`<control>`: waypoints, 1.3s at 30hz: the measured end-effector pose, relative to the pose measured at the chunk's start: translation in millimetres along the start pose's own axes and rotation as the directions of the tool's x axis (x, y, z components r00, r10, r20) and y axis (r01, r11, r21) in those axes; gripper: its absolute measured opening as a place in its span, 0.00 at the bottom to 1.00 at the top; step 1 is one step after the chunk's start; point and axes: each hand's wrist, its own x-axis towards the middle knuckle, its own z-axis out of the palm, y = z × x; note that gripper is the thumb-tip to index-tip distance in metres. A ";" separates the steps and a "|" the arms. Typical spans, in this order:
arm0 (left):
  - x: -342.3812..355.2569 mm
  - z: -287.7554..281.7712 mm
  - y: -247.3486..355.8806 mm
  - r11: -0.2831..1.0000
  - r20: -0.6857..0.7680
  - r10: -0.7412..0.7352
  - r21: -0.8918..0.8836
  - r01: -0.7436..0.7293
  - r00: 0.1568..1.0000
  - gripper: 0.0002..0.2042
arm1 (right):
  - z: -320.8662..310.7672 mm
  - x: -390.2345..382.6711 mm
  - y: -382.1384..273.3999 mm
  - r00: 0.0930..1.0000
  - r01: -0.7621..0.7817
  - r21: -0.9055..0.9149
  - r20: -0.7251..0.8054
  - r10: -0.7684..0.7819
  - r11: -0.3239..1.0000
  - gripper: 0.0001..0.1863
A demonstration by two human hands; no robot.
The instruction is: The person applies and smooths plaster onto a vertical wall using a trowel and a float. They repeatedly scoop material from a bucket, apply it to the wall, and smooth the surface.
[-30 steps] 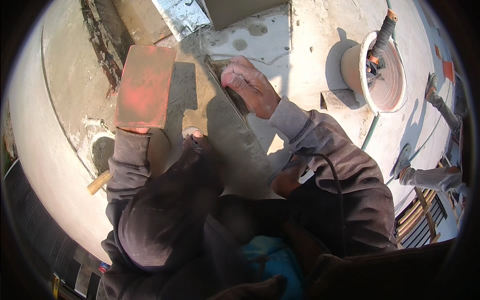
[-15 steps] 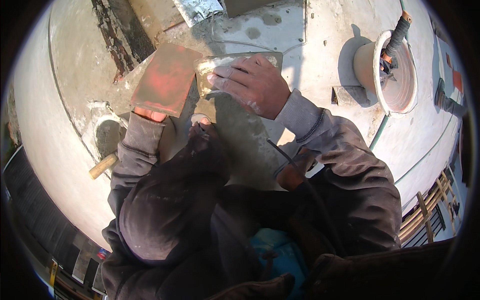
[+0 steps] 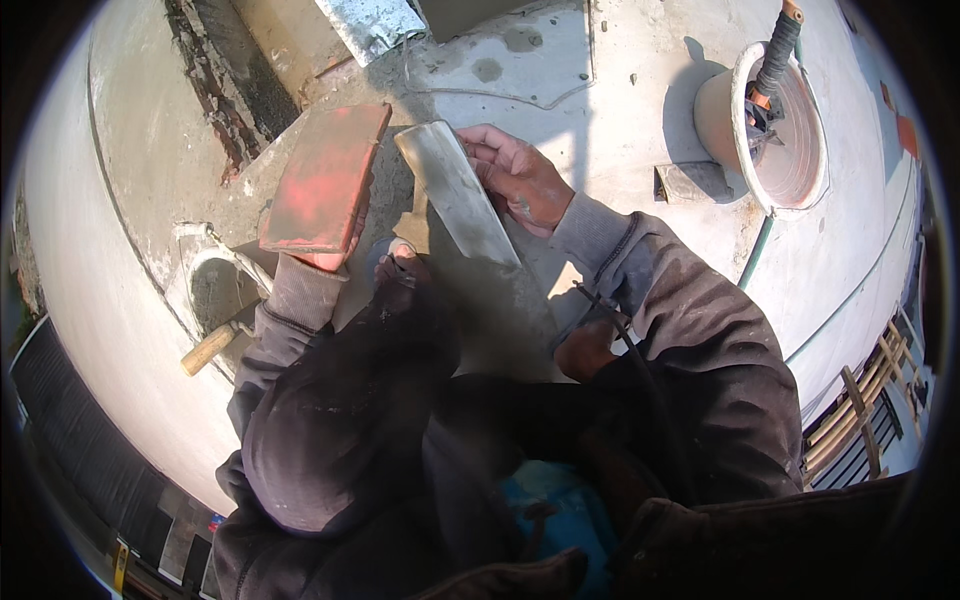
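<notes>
My left hand [image 3: 325, 260] is closed on a flat rectangular red slab [image 3: 325, 180], its face smeared with grey. Most of the fingers are hidden behind it. Just right of it, my right hand [image 3: 523, 178] grips a grey rectangular plate [image 3: 460, 190] by its right edge. The plate stands tilted, its pale, mortar-streaked long side toward me. The two pieces are close together but apart, above the grey floor near my foot [image 3: 400, 262]. Whether either piece has a handle behind it I cannot tell.
At the right stands a whitish bucket [image 3: 712, 118] holding a tool with a black-wrapped handle [image 3: 775, 55]. A wooden handle [image 3: 208, 348] lies beside a pale curved rim [image 3: 215, 252] at left. A shiny silver sheet [image 3: 372, 28] and a rough-edged channel [image 3: 235, 85] lie at the far side.
My right hand has turned the grey plate from lying nearly flat to a steep tilt, shifting from its top face to its right edge. The red slab has tilted slightly, showing its right edge.
</notes>
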 end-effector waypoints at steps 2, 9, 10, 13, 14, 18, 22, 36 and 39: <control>2.6 -13.6 29.9 0.990 0.077 0.080 -0.123 -0.070 0.994 0.20 | -1.4 -16.2 18.2 0.989 -0.124 -0.238 0.043 0.138 0.963 0.30; 7.5 -17.3 10.2 0.997 0.184 0.043 -0.071 -0.030 0.982 0.26 | -93.9 -21.7 -41.5 0.960 -0.143 -0.131 -0.259 0.105 0.981 0.24; 7.7 -25.8 7.4 0.999 0.199 0.001 -0.053 0.010 0.980 0.27 | -94.9 -22.0 -48.6 0.945 -0.067 -0.045 -0.324 0.049 0.997 0.21; 5.0 -67.1 10.8 0.994 0.102 -0.059 0.100 0.049 0.993 0.29 | -94.8 -20.0 -63.5 0.838 0.185 0.180 -0.542 -0.060 0.966 0.14; 7.6 -77.0 11.7 0.986 0.054 -0.058 0.156 0.049 0.997 0.29 | -97.0 -8.9 -63.4 0.780 0.280 0.234 -0.620 -0.079 0.931 0.14; 16.4 -22.5 -5.0 0.926 -0.219 0.074 0.378 0.015 0.973 0.21 | -127.1 44.8 -37.2 0.572 0.629 0.192 -0.770 -0.282 0.753 0.15; 2.3 -65.4 16.6 0.728 -0.103 -0.037 0.678 0.098 0.994 0.25 | -136.8 75.5 -36.3 0.445 0.720 0.103 -0.827 -0.343 0.687 0.22; 50.4 -37.4 -13.7 0.917 -0.195 -0.001 0.391 0.078 0.981 0.17 | -122.8 84.1 -27.0 0.454 0.607 0.093 -0.856 -0.248 0.789 0.27; 81.5 -52.0 -20.6 0.873 -0.161 0.043 0.487 0.041 0.986 0.18 | -115.8 92.1 -35.2 0.330 0.548 -0.038 -0.908 -0.258 0.836 0.26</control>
